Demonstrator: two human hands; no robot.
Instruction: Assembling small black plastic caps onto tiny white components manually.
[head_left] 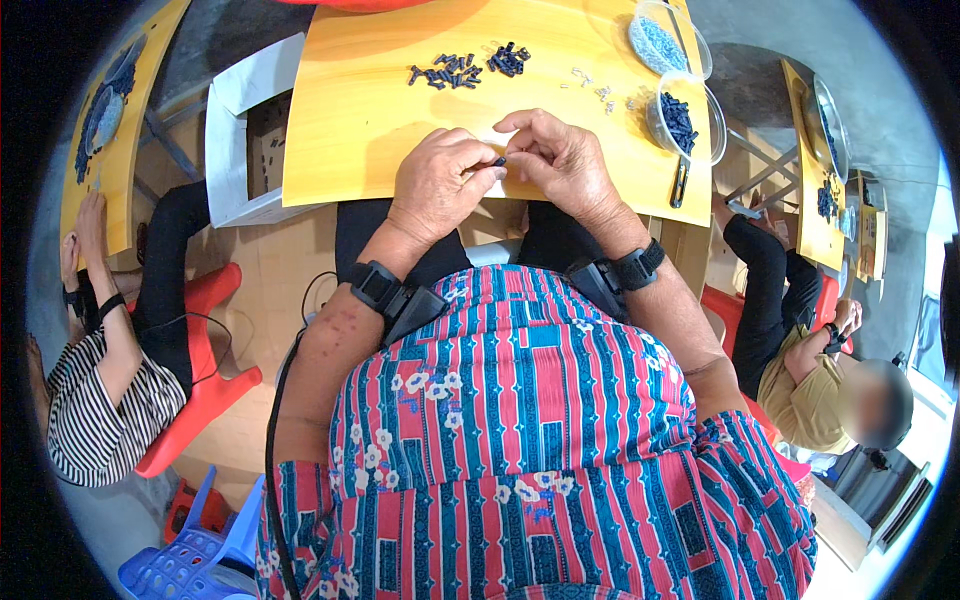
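Observation:
Over the near edge of the yellow table [350,130], my left hand [438,182] pinches a small dark blue tube-shaped piece [499,162] between thumb and fingertips. Close beside it is my right hand [572,172], its fingers curled and drawn together at the end of that piece. Whatever the right fingertips hold is too small to make out. Farther back on the table lie two loose piles of similar dark pieces, a wider one [452,73] and a tighter one [509,59]. Several tiny clear pieces [605,93] are scattered to their right.
At the table's right edge, a clear tub [714,140] holds dark pieces; behind it another tub [703,62] holds light blue ones. A slim black tool [680,183] lies nearby. A white box [228,130] adjoins the left edge. People sit at tables on both sides.

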